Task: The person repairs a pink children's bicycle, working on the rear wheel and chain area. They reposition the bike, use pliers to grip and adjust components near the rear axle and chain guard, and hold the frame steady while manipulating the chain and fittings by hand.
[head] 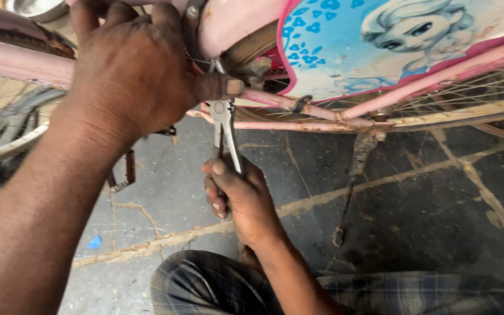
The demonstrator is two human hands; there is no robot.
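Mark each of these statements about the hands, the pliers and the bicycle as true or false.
1. The right hand grips the handles of the pliers. True.
2. The left hand lies flat on the floor. False: it rests on the pink bicycle frame, thumb by the plier head.
3. The plier head points up at the frame. True.
4. The kickstand is folded up. False: it reaches down to the floor.
5. The chain guard is plain green. False: blue with pink edging.
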